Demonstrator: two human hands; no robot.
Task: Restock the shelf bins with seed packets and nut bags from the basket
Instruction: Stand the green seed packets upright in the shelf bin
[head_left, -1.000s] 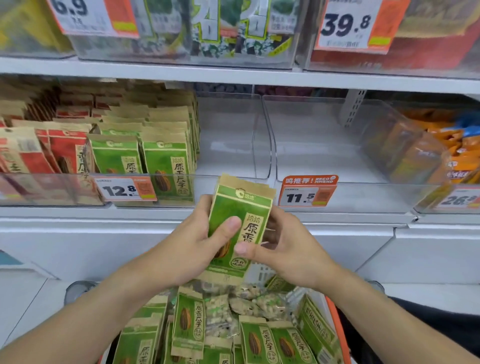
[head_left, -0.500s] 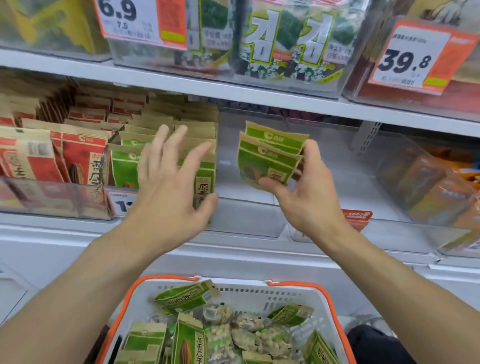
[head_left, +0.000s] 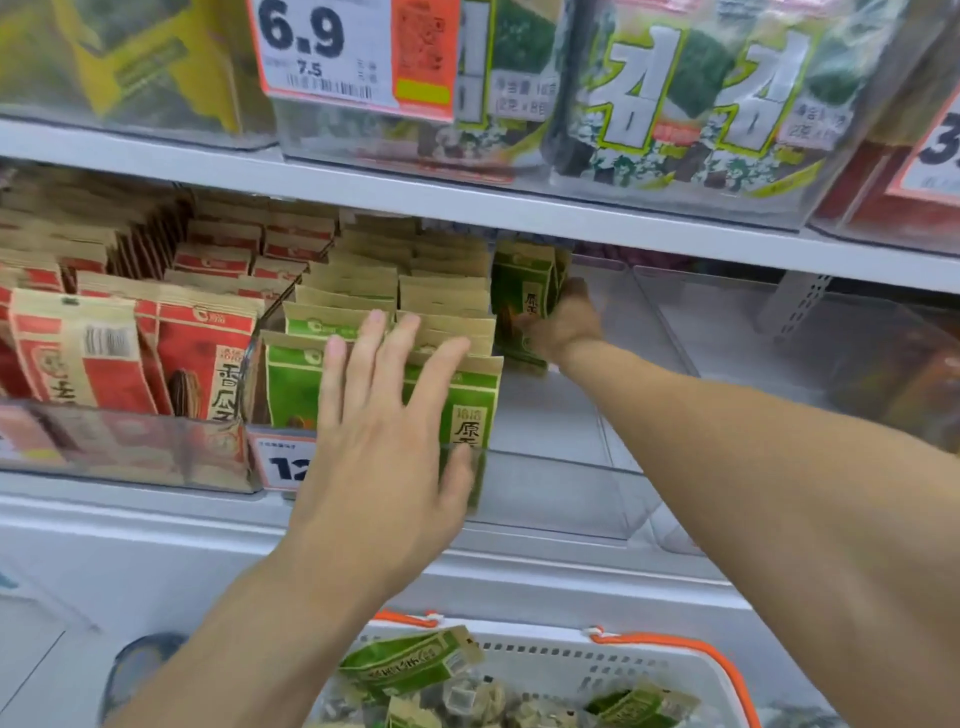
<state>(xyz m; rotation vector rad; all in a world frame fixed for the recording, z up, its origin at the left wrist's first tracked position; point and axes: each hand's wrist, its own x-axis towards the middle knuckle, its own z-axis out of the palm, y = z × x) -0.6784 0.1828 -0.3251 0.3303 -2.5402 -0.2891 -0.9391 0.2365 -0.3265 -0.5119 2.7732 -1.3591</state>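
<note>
- Deep at the back of the clear bin (head_left: 566, 457), the right hand (head_left: 563, 325) is closed around a small bundle of green seed packets (head_left: 524, 296); the packets stand upright and touch the right side of the green rows.
- The right forearm (head_left: 753, 467) reaches over the front wall of this bin, and the bin floor to the right of the packets is bare.
- The left hand (head_left: 384, 441) is open, with the fingers spread and nearly straight. The palm lies flat against the front green packets (head_left: 462, 410) in the same bin, and it has hold of nothing.
- These green packets stand in rows one behind another, with their kraft-paper tops showing.
- A white price tag (head_left: 283, 462) sits on the bin front, just to the left of the left hand; the hand covers part of its number.
- To the left, another clear bin holds red seed packets (head_left: 202, 358), also upright in rows.
- To the right, one more clear bin (head_left: 831, 353) shows orange bags at its far right side, but they are blurred.
- Below, at the bottom edge, the white basket (head_left: 597, 654) with orange handles holds more green packets (head_left: 410, 660) lying tilted, and clear bags of pale nuts (head_left: 467, 699) beside them.
- Above the white shelf board (head_left: 467, 200), bins hold seaweed packs (head_left: 691, 98) and a price tag reading 6.9 (head_left: 358, 49).
</note>
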